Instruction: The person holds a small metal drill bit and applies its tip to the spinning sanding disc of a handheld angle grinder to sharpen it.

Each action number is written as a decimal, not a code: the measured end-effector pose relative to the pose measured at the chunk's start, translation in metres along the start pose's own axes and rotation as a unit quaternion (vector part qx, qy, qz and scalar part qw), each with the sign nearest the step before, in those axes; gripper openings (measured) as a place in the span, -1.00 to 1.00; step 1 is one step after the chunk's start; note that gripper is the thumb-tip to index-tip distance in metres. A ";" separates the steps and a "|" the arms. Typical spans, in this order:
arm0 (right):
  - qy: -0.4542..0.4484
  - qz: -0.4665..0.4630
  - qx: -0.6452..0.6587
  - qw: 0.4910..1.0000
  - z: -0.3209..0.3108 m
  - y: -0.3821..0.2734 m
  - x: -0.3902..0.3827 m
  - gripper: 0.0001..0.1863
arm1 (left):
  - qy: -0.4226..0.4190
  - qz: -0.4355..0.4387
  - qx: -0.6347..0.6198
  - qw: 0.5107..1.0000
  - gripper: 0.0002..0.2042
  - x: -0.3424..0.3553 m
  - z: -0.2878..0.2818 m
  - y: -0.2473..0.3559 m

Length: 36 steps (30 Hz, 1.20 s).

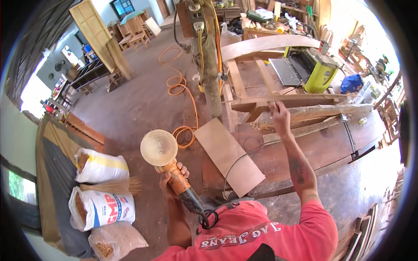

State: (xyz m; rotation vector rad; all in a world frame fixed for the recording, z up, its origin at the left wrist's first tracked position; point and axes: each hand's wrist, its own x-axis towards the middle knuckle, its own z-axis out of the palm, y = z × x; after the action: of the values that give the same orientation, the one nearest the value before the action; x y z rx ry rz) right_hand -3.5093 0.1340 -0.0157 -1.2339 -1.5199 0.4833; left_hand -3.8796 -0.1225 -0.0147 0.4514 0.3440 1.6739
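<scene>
My left hand [173,173] grips an orange-and-black power tool [178,180], its round pale pad [158,146] tilted face up. A black cord loops from its back end over my red shirt. My right hand [280,114] reaches forward to the rough timber [318,114] by a wooden frame [237,78], fingers curled; what they hold, if anything, is too small to make out. Below and left of that hand a thin board [230,157] lies diagonally, a cord crossing it, on the dark wooden bench [300,156].
A post [212,95] with wiring stands ahead. An orange hose [178,85] coils on the floor [122,108]. Sacks [100,167] and a straw broom [115,186] are at left. A green planer [318,76] sits on the frame; chairs [135,35] and cluttered tables stand behind.
</scene>
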 end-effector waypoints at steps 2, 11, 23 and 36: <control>-0.031 -0.023 0.114 0.993 0.011 -0.095 0.044 -0.74 | -0.022 -0.007 -0.030 0.999 -0.41 0.024 -0.006 0.002; -0.044 -0.183 -0.128 0.974 0.083 -0.309 0.150 -0.69 | -0.044 -0.079 -0.037 0.995 -0.39 0.085 -0.039 0.035; 0.071 -0.181 -0.307 0.932 0.119 -0.309 0.170 -0.54 | 0.002 -0.045 -0.003 0.999 -0.40 0.117 -0.138 0.142; 0.018 -0.146 -0.399 0.905 0.112 -0.341 0.167 -0.61 | -0.032 -0.132 -0.056 0.989 -0.45 0.194 -0.179 0.111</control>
State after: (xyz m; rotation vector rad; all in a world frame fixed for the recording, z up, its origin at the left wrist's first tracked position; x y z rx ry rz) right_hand -3.7424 0.1832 0.3004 -1.5574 -1.9067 -0.4172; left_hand -4.0851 0.0579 -0.1004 0.3589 0.2491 1.4093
